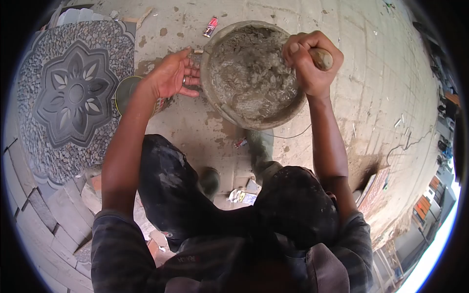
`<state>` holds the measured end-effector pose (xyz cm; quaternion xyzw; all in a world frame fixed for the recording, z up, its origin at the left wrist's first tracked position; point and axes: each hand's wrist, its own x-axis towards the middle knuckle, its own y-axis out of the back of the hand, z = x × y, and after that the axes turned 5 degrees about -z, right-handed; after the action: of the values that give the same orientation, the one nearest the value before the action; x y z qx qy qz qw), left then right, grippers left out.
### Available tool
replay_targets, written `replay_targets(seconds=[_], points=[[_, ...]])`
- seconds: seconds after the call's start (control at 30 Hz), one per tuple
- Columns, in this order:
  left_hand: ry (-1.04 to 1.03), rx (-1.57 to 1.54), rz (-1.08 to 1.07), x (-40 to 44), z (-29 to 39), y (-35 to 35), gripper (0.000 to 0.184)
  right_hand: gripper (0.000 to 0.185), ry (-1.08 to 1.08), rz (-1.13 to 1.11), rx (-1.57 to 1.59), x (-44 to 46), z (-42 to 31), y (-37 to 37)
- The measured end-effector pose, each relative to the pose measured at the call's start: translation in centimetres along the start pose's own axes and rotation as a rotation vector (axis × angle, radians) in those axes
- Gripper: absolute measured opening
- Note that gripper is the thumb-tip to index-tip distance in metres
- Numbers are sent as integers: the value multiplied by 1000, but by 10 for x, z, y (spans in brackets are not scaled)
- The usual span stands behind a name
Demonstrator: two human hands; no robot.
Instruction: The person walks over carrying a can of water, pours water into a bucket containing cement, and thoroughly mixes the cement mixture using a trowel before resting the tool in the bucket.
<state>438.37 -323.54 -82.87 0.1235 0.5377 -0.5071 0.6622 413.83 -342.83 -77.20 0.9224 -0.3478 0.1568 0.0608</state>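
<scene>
A round basin point(215, 100) stands on the floor in front of my knees, holding wet grey mortar point(254, 73). Over its right rim, my right hand point(315, 61) is wrapped round a wooden handle point(322, 58); whatever the handle joins is hidden by the hand and the mortar. My left hand point(178, 75) is just left of the basin, palm turned towards it, fingers apart and holding nothing. It wears a ring point(184, 80). Below the left forearm is a bucket point(126, 93), partly covered by the arm.
A patterned tile panel point(75, 93) with pebbles and a flower relief lies at the left, above grey blocks point(63, 210). A red packet point(210, 27) lies behind the basin. Crumpled wrapping point(243, 197) is between my boots and legs. A thin wire crosses the right floor.
</scene>
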Motion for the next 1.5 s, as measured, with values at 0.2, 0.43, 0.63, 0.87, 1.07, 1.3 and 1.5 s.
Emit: replay_targets(seconds=[0.2, 0.43, 0.63, 0.87, 1.07, 1.3, 1.5], points=[[-23, -17, -1, -20, -39, -26, 49, 19, -149, -103, -281, -6, 87, 1], [-174, 63, 89, 6, -31, -20, 53, 17, -175, -105, -281, -50, 23, 10], [-281, -31, 125, 20, 3, -24, 57, 14, -1, 67, 76, -40, -41, 15], [18, 403, 82, -24, -23, -37, 72, 15, -153, 222, -152, 1, 51, -1], [-84, 378, 95, -6, -47, -33, 55, 19, -220, 120, -331, -38, 69, 4], [-201, 393, 271, 12, -36, -45, 51, 20, -157, 165, -113, -97, -4, 10], [-198, 289, 109, 17, -33, -40, 51, 17, 26, 248, -27, -50, -31, 5]])
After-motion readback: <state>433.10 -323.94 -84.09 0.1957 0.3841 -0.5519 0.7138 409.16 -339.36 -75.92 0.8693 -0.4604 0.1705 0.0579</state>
